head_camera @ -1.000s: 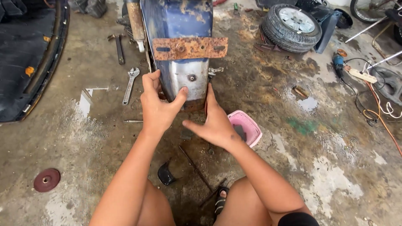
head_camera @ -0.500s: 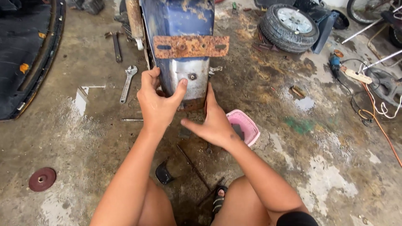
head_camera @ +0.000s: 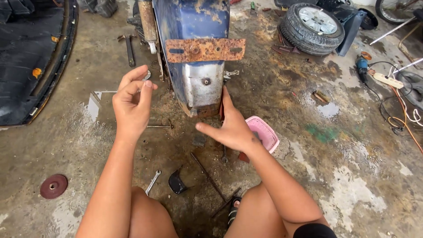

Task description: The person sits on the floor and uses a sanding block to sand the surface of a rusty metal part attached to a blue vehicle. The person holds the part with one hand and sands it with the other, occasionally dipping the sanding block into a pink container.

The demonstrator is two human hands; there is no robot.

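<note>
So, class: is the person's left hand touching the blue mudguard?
No: the left hand is raised clear of the blue mudguard, with floor visible between them; only the right hand reaches its lower edge.

A stained, wet concrete floor [head_camera: 335,176] is seen in daylight, littered with a tyre [head_camera: 312,22], a red disc [head_camera: 53,186] and cables [head_camera: 396,114].

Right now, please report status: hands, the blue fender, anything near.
Left hand raised, off the fender, fingers curled. Right hand open beside blue fender. Pink tub behind right hand.
</note>
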